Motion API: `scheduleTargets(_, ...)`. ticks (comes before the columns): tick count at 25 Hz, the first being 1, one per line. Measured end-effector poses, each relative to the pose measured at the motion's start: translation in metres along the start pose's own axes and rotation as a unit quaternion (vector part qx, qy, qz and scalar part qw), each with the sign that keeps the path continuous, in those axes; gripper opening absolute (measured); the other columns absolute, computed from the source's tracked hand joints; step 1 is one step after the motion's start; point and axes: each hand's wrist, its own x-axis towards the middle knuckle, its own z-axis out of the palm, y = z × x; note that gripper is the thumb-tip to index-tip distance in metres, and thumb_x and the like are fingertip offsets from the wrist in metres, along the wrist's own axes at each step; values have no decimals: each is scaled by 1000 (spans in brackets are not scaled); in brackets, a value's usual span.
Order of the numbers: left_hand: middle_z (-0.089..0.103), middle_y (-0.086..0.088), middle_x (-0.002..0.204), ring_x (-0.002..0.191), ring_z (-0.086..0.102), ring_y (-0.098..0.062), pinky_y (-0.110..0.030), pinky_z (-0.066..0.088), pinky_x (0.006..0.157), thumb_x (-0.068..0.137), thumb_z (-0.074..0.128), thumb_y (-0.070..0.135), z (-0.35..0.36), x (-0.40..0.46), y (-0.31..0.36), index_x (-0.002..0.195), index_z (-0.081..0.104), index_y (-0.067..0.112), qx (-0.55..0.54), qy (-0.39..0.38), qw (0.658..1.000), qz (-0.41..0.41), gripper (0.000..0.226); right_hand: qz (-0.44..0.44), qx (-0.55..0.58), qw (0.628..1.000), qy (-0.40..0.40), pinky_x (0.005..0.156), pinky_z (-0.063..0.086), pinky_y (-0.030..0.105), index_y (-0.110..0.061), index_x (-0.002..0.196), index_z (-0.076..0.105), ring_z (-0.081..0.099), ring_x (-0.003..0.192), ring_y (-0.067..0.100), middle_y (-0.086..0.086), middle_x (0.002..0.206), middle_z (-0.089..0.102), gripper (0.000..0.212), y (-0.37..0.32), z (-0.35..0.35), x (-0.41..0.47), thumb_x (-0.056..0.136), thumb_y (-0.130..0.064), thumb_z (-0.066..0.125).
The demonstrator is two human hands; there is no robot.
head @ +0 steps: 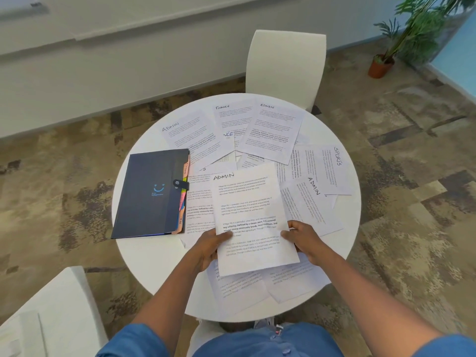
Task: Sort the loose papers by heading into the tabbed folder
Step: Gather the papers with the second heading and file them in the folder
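A sheet headed ADMIN [249, 202] is lifted above the round white table [144, 253]. My left hand [210, 244] grips its lower left edge, thumb on top. My right hand [304, 237] pinches its right edge. The dark tabbed folder [149, 194] lies closed on the table's left, strap snapped, coloured tabs along its right side. Loose sheets cover the rest: ADMIN [190, 135] at the back left, FINANCE [231, 117], ADMIN [273, 130] at the back, SPORTS [334, 168] and another ADMIN [309, 204] on the right.
A white chair [286, 65] stands behind the table, another chair [49, 313] at the lower left. A potted plant [383, 63] sits on the patterned carpet at the upper right. More sheets [239, 287] overhang the table's near edge.
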Motion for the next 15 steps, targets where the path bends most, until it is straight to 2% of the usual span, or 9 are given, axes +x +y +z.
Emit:
scheduleTargets(3,72,-11,117,107,69,-32,-54,52,96,87,72,9,2,-3,0,123,63,11,-23,19,999,16,37,-12,-1,1000,-8,67,56,29,-13,108,67,70,87,20,9,104,73,17,-3,8,-5,92,-10,63)
scheduleTargets(7,70,-14,118,106,68,-33,-55,51,97,88,71,11,0,-1,-4,128,61,5,-20,76,996,47,41,-15,-13,1000,-13,74,57,37,-10,104,68,70,85,22,9,99,74,13,-6,17,-4,92,-12,64)
scheduleTargets(11,69,-16,117,102,68,-34,-51,53,94,91,69,11,-10,-1,-2,127,61,4,-21,149,987,57,38,-8,-21,1000,22,57,52,30,-4,98,68,61,66,19,10,86,69,9,-11,20,0,93,-7,60)
scheduleTargets(15,68,-15,120,101,68,-34,-51,53,94,92,67,9,-30,-1,3,125,60,6,-36,175,982,63,34,-15,-40,999,34,53,52,26,-4,98,68,63,64,18,13,90,72,11,-30,24,11,94,-7,57)
